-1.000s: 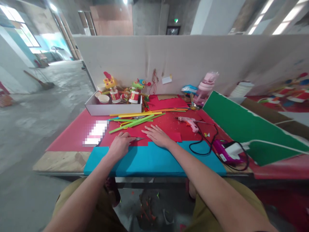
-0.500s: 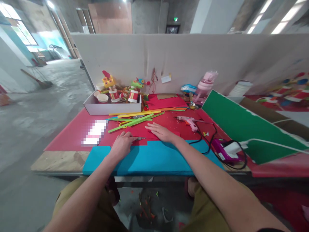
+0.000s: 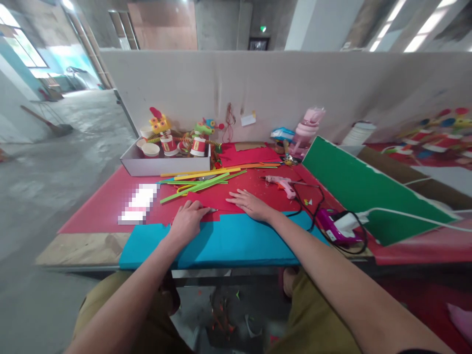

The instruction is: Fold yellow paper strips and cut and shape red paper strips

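On red paper [image 3: 212,201]: hands [image 3: 250,205]; behind: white box [image 3: 165,167]; inside: cups [image 3: 151,150], toy figures [image 3: 160,124]

In the left of the frame I see a broom [image 3: 59,129] on the grey floor [image 3: 92,115]. Left of top centre, I make out a white box [image 3: 165,167] holding paper cups [image 3: 151,150] and a yellow-headed figure [image 3: 160,124]. On my right slants a green board [image 3: 368,191], a purple block [image 3: 332,222] near its lower left edge. A green sign [image 3: 263,29] glows at top centre.

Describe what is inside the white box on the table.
Paper cups and colourful cup figures stand in the white box; its front wall and contents hide the bottom.
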Demonstrator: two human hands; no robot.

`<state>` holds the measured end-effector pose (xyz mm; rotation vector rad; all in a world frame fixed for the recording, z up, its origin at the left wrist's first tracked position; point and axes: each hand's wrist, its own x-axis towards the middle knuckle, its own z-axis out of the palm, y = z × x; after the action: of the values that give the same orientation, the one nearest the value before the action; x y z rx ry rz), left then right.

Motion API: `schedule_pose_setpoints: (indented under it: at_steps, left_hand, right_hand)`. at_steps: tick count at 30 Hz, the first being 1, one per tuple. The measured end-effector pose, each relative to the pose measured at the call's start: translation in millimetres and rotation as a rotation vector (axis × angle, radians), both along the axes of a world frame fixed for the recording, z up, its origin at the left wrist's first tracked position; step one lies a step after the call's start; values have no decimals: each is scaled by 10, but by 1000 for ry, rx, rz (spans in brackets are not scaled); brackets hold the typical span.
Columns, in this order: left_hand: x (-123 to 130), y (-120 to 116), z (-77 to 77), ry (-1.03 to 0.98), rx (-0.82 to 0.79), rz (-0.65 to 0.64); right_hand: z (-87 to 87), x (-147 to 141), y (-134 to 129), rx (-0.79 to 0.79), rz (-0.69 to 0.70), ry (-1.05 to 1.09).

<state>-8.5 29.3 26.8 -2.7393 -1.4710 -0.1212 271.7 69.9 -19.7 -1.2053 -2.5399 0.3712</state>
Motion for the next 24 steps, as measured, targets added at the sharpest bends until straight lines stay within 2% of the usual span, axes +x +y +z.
schedule_pose_setpoints:
  at_steps: [17,24]
  left_hand:
    - [199,-44,13,-2,-14,-10]
    - [275,-55,65,19,-20,-17]
  right_hand:
    - [54,-8,-55,0,-25,-10]
    - [50,0,-67,15,-12,1]
